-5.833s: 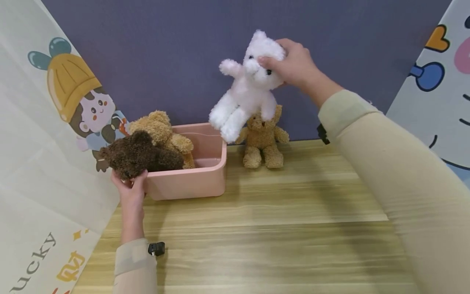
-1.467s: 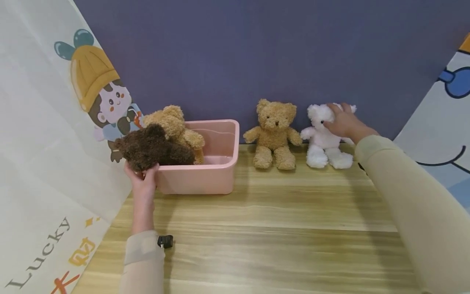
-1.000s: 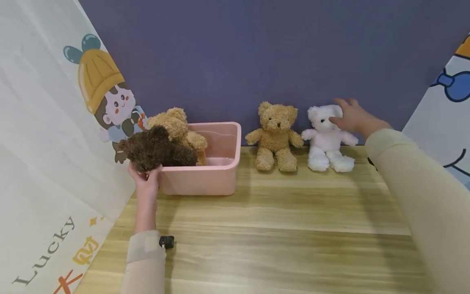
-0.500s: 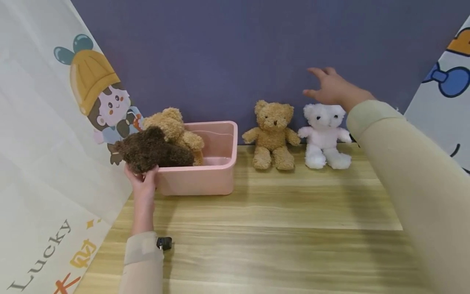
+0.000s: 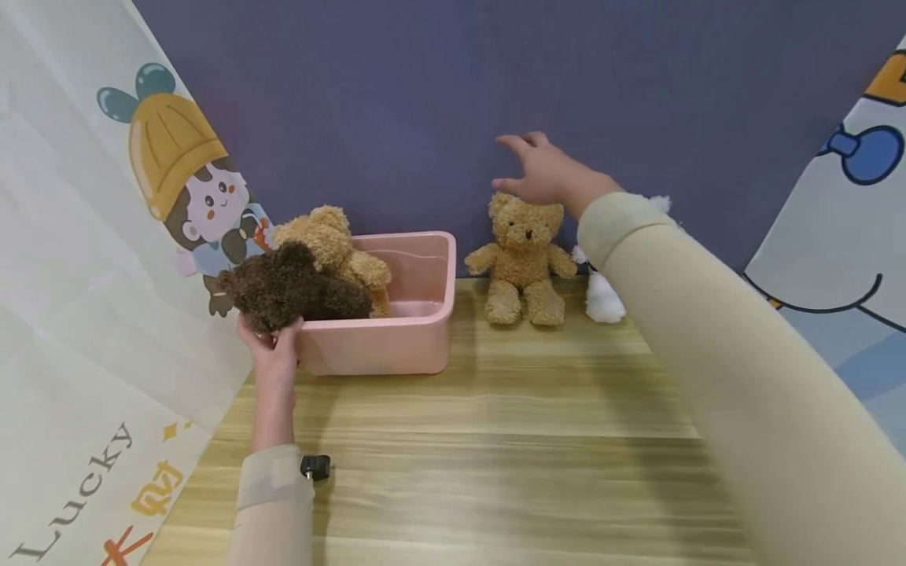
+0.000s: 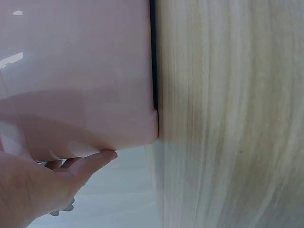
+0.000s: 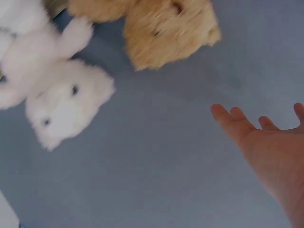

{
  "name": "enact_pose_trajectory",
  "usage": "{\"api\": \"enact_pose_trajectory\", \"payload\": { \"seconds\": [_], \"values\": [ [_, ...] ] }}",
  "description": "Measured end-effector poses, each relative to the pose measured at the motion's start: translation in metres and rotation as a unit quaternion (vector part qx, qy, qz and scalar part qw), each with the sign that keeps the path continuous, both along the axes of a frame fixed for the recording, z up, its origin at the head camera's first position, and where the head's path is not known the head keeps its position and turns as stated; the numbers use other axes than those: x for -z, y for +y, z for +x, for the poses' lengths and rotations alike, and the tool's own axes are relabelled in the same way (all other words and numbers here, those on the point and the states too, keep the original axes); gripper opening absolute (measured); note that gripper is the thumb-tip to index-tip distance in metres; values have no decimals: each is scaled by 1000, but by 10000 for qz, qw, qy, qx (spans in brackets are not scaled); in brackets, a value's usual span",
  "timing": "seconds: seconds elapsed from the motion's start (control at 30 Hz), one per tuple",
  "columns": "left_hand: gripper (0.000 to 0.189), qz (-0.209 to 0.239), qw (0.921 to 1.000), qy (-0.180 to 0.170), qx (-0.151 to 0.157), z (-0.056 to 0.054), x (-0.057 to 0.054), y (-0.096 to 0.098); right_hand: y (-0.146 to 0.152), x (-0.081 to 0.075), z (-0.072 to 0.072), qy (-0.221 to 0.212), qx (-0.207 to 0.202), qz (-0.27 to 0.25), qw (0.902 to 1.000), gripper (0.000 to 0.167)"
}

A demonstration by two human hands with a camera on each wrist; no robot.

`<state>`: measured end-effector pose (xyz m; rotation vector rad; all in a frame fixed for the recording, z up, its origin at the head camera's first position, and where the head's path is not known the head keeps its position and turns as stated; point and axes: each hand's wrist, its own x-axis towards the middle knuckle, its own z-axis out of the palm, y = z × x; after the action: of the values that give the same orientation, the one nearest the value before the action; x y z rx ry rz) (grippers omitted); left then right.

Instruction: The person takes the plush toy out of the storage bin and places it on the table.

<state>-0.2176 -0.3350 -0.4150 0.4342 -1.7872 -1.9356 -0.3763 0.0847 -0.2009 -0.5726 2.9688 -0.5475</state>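
Observation:
My left hand (image 5: 272, 350) holds the left end of a pink plastic storage bin (image 5: 375, 346). In the left wrist view its thumb lies along the bin wall (image 6: 85, 57), and the other fingers are mostly hidden. A dark brown plush bear (image 5: 283, 287) and a tan teddy bear (image 5: 329, 244) lie at the bin's left side. My right hand (image 5: 552, 173) hangs with spread fingers and nothing in it, above another tan teddy bear (image 5: 524, 263) sitting against the back panel. Right of that bear sits a white teddy bear (image 7: 61, 99), largely behind my sleeve in the head view.
A wood-grain table (image 5: 495, 440) carries the bin and the seated bears. Behind them rises a dark blue panel (image 5: 396, 102). Printed white sheets stand at the left (image 5: 64, 275) and right (image 5: 849, 259).
The white bear was carried right and seated beside the tan bear, then released. My right hand has since risen and moved left. My left hand has stayed at the bin.

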Motion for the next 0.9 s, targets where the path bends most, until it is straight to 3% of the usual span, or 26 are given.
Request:
{"api": "enact_pose_trajectory", "payload": {
  "seconds": [0.33,0.6,0.9],
  "values": [
    [93,11,10000,46,-35,-5,2,4,-88,20,21,18,-811,-204,9965,86],
    [93,15,10000,19,-92,-7,3,7,-157,28,53,153,-1501,-364,9879,88],
    [88,-93,9999,82,-76,-6,0,4,-223,39,87,369,-1983,42,9794,88]
  ]
}}
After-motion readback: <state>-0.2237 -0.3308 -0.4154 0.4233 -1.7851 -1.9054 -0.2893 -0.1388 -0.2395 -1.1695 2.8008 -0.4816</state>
